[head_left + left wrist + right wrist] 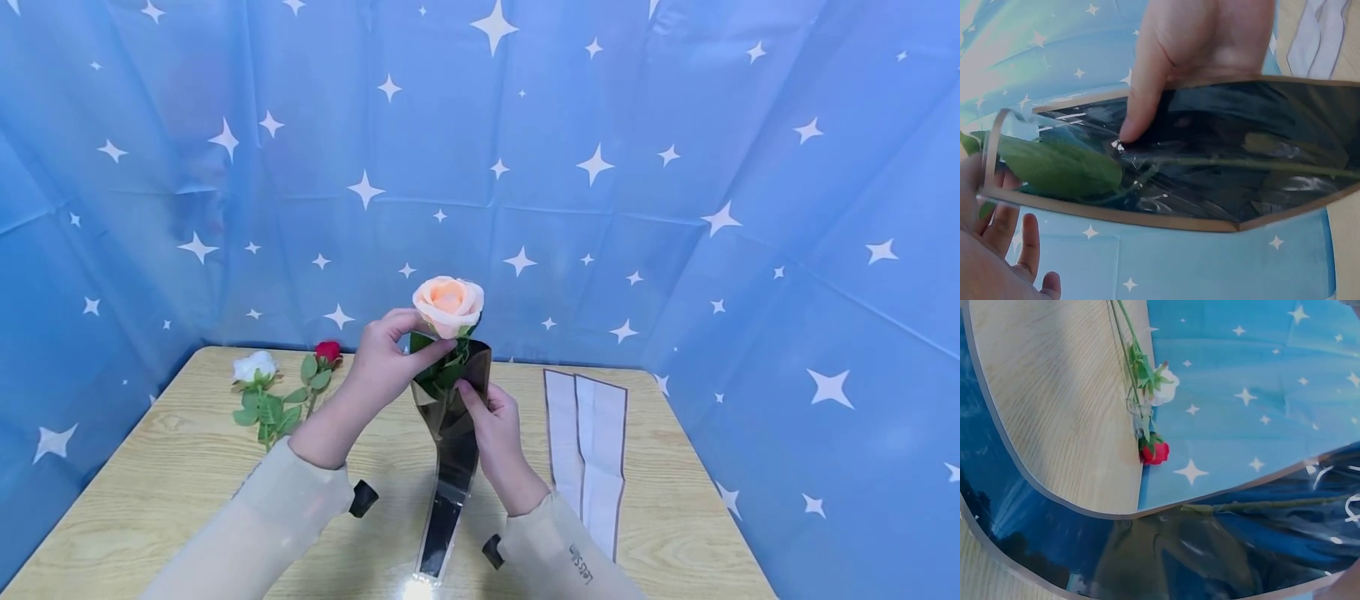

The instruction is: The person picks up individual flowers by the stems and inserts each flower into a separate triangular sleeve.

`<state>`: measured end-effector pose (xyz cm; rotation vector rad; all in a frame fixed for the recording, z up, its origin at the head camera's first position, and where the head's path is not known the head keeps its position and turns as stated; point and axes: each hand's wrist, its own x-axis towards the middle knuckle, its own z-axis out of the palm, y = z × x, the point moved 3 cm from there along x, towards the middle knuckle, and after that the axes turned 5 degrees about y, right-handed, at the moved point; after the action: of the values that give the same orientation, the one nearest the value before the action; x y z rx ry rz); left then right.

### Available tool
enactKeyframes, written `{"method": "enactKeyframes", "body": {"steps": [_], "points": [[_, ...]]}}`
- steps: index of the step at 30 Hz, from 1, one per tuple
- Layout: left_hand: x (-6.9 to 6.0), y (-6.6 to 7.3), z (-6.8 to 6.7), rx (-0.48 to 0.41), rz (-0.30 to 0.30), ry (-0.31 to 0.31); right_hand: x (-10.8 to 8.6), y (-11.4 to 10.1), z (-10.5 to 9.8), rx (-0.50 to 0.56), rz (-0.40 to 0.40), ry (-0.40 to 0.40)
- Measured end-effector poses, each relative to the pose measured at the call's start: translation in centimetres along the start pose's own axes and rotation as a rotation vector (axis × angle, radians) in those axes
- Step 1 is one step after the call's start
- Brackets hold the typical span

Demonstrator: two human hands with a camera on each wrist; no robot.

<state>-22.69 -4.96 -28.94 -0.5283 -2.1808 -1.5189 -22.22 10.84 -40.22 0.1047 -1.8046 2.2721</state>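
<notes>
A peach rose [448, 306] stands upright with its bloom above the mouth of a clear sleeve with black backing and a brown border [456, 454]. My left hand [378, 362] holds the rose just under its bloom, thumb in front and fingers partly hidden behind. Lower down, my right hand [498, 442] pinches the sleeve's right side, its thumb on the clear front. In the left wrist view, a green leaf [1060, 165] sits at the sleeve's mouth, and the stem [1222, 162] runs inside along its length. The right wrist view shows the sleeve [1166, 556] bending across its lower part.
A white rose [255, 367] and a red rose [327, 352] lie at the table's back left. Pale, dark-edged folded sleeves or sheets [600, 450] lie to the right on the wooden table [675, 517]. A blue star-print curtain [450, 133] surrounds the table.
</notes>
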Motion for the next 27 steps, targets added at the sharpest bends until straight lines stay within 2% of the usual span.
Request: {"method": "enactKeyframes", "body": {"steps": [5, 12, 16, 21, 27], "points": [[0.01, -0.01, 0.07, 0.004, -0.051, -0.005, 0.00, -0.04, 0.04, 0.001, 0.008, 0.015], [-0.09, 0.22, 0.21, 0.116, -0.055, -0.015, -0.07, -0.20, 0.02, -0.008, 0.033, 0.001], [-0.07, 0.13, 0.16, 0.143, -0.105, -0.043, -0.09, -0.05, -0.01, -0.018, 0.043, 0.005], [-0.03, -0.13, 0.09, 0.139, -0.181, -0.078, -0.16, 0.17, -0.02, -0.021, 0.048, 0.011], [0.04, -0.15, 0.03, 0.128, -0.181, -0.095, -0.29, 0.08, 0.04, -0.018, 0.052, 0.001]]}}
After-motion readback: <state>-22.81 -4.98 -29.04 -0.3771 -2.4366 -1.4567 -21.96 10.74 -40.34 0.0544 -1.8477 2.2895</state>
